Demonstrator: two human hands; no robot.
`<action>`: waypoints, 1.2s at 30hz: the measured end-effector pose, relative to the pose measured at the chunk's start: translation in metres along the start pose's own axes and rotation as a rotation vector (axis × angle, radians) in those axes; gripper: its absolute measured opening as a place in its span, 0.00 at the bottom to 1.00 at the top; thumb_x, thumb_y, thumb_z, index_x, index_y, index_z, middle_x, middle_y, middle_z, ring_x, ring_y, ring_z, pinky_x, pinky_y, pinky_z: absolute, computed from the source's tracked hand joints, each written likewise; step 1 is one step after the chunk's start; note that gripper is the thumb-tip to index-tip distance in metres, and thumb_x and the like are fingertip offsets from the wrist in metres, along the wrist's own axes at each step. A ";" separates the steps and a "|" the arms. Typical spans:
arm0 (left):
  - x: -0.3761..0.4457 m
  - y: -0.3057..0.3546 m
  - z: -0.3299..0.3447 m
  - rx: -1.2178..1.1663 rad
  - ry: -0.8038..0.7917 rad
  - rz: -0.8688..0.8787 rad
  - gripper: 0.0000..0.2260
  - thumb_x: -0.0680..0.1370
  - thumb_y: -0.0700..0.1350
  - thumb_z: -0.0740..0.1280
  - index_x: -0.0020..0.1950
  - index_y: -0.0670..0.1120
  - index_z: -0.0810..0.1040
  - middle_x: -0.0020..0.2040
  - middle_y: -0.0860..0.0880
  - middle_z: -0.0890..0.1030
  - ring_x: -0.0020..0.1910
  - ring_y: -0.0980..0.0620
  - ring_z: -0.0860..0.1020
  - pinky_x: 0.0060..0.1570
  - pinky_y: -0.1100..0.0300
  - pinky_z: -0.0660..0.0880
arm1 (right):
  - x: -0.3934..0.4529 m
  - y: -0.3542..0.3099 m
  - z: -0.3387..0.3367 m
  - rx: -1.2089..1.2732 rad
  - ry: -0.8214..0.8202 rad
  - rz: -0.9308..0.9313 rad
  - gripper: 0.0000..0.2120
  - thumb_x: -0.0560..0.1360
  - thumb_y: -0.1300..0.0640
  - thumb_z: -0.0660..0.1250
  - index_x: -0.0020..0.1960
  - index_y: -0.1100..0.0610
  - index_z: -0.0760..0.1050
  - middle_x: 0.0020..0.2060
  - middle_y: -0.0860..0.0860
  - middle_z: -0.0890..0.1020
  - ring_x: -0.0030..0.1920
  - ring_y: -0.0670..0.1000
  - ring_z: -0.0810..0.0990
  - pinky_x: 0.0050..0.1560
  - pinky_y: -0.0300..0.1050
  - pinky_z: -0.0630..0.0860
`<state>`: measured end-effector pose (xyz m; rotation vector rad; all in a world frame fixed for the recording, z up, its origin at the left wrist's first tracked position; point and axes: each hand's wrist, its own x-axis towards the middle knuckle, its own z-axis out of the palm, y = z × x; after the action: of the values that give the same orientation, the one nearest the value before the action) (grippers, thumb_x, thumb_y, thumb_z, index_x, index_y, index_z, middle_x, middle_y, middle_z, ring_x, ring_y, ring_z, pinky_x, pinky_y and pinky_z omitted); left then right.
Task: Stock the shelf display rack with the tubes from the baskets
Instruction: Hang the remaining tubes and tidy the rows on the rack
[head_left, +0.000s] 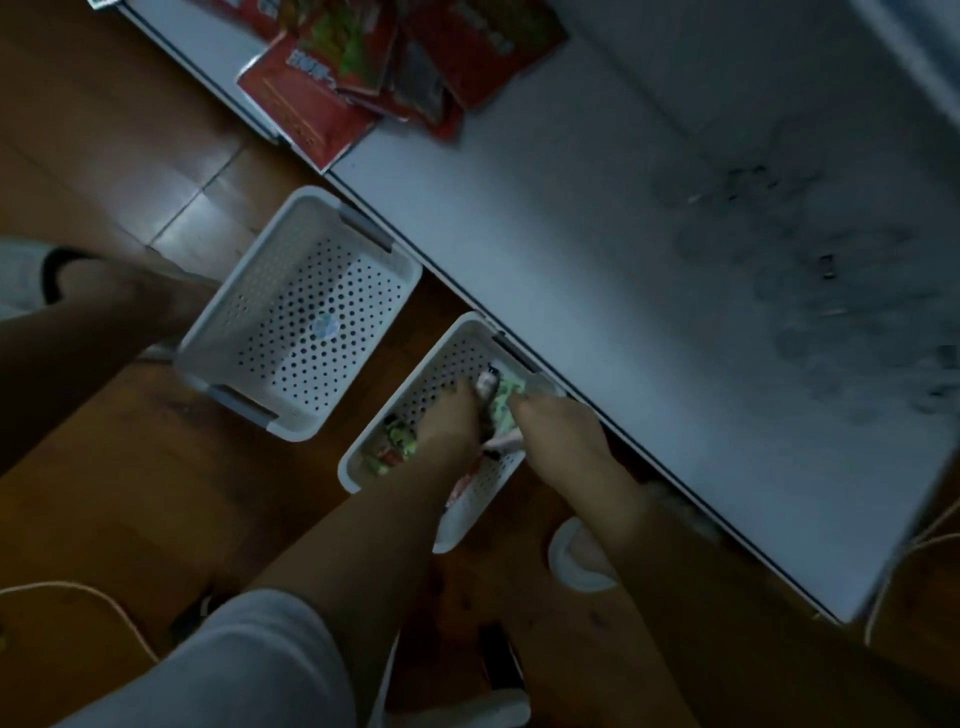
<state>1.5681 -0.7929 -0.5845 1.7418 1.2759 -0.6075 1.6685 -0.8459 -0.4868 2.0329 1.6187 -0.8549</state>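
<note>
Dim wooden floor (130, 171) runs under everything, with a pale grey shelf (597, 234) slanting across the upper right. Two white perforated baskets sit on the floor beside the shelf edge. Both hands reach into the nearer basket (363, 462): the left hand (452, 421) has its fingers pushed down among the tubes (501, 410), and the right hand (561, 431) meets it from the other side, fingers curled over the same green-and-white bundle. Blur and shadow hide the fingertips, so I cannot tell whether either hand truly grips a tube or only touches it. More colourful tubes (397, 441) lie in the basket just behind the left fingers, toward the wrist side. Well beyond the fingers to the left stands the other basket (306, 312), holding nothing but a small round sticker on its bottom. Far ahead of the fingers, red packets (374, 67) are piled on the shelf, some overhanging its edge.
</note>
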 end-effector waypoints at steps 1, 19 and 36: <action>0.000 -0.005 0.000 0.038 0.005 0.003 0.21 0.75 0.45 0.70 0.64 0.43 0.66 0.58 0.41 0.76 0.54 0.39 0.77 0.44 0.50 0.73 | -0.006 -0.001 -0.002 0.018 0.008 0.010 0.10 0.78 0.57 0.65 0.59 0.57 0.71 0.54 0.55 0.78 0.53 0.58 0.80 0.42 0.45 0.69; -0.167 0.024 -0.153 -1.177 -0.075 0.304 0.05 0.82 0.43 0.61 0.52 0.45 0.75 0.37 0.49 0.78 0.37 0.50 0.77 0.40 0.53 0.79 | -0.160 0.000 -0.095 1.836 -0.010 0.089 0.16 0.81 0.47 0.58 0.56 0.58 0.76 0.37 0.50 0.81 0.32 0.49 0.68 0.28 0.38 0.68; -0.317 0.189 -0.227 -1.142 -0.223 0.654 0.16 0.84 0.54 0.56 0.51 0.42 0.75 0.34 0.48 0.73 0.25 0.53 0.68 0.21 0.66 0.63 | -0.286 0.026 -0.181 2.183 0.481 -0.404 0.11 0.80 0.57 0.54 0.57 0.59 0.73 0.37 0.54 0.77 0.30 0.50 0.74 0.29 0.43 0.74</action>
<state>1.6067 -0.7770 -0.1532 0.9505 0.5802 0.2945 1.6919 -0.9416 -0.1618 3.0024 0.8959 -3.5311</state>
